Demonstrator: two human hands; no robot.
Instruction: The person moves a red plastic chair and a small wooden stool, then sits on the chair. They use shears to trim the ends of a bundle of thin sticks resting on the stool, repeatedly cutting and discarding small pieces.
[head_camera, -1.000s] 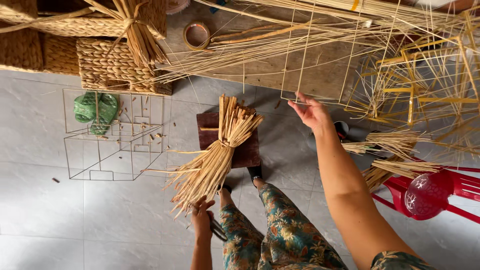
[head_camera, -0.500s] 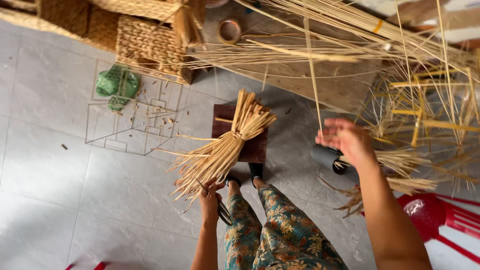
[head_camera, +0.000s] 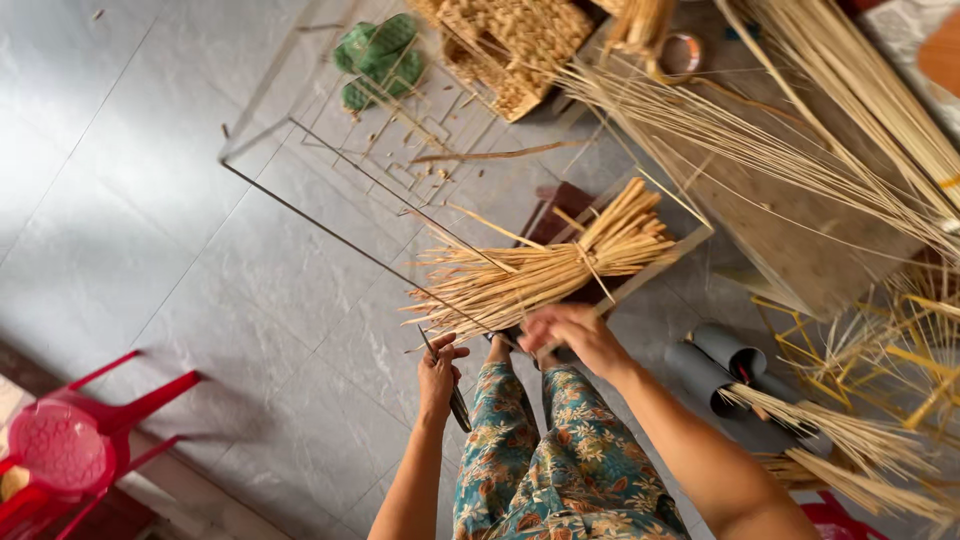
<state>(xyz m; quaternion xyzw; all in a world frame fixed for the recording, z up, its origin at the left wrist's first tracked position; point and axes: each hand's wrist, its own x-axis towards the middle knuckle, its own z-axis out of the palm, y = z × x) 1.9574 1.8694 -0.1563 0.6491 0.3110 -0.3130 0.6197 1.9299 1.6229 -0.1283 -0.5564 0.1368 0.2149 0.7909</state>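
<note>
Head view: a person sits over a tied straw bundle lying across a dark wooden stool on the tiled floor.
Left hand: fingers clamped on a dark-handled blade.
Right hand: fingers curled together at the bundle's frayed end.
Risk: the blade could nick the nearby right hand.

A tied bundle of pale straw sticks lies across a dark wooden block, its loose ends fanning toward eight o'clock.
</note>
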